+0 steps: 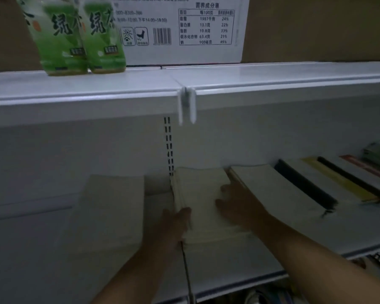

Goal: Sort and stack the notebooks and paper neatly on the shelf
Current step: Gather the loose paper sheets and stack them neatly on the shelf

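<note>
i see the left hand (173, 224) gripping the left edge of the paper stack (200, 194), thumb on top, while the right hand (237, 202) lies on its right side, fingers loosely bent and holding nothing. the stack sits midway along the lower shelf (239, 260), with a second stack (112, 207) apart to its left and notebooks (294, 189) just beside it on the right. beyond, two green bottles (81, 36) and a white box (184, 29) stand on the upper shelf (272, 84).
</note>
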{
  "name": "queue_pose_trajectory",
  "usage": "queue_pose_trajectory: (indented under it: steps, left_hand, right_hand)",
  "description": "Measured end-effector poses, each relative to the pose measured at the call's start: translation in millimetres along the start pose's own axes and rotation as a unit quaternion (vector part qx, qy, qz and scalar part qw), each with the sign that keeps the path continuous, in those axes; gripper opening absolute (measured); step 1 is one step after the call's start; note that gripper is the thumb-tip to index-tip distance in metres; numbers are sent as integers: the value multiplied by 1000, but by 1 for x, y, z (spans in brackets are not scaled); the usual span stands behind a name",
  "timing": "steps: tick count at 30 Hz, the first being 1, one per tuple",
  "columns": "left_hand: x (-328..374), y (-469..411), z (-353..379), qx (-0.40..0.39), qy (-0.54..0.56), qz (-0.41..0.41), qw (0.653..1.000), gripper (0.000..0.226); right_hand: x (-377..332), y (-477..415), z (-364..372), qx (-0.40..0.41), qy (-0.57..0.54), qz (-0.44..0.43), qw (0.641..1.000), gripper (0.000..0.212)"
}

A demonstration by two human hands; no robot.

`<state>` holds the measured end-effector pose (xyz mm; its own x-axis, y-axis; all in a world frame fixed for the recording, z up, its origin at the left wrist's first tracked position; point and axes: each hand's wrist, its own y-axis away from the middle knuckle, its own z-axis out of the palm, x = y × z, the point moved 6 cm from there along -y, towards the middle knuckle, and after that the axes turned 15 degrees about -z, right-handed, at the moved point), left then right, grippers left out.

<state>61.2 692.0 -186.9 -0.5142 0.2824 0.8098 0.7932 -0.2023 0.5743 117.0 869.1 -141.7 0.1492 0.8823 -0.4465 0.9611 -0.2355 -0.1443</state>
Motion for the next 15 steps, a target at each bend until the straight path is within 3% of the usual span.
queue_pose_trajectory:
  steps: [2,5,8,13,15]
  left_hand:
    - [0,8,4,0,-18,-32,999,76]
    - [6,8,10,-18,-1,-43,999,59]
    - [8,4,10,-19,18,-63,998,63]
    - [16,17,7,-19,70,-96,993,38]
    - [16,17,8,-34,84,-103,990,52]
  right_hand:
    - [9,-1,4,47,-87,8,995,62]
    - [26,-1,11,70,-312,61,945,75]
    - [31,-5,15,57,-329,64,940,69]
    - [30,2,15,53,-337,66,938,68]
    - [33,7,12,66,-341,66,935,64]
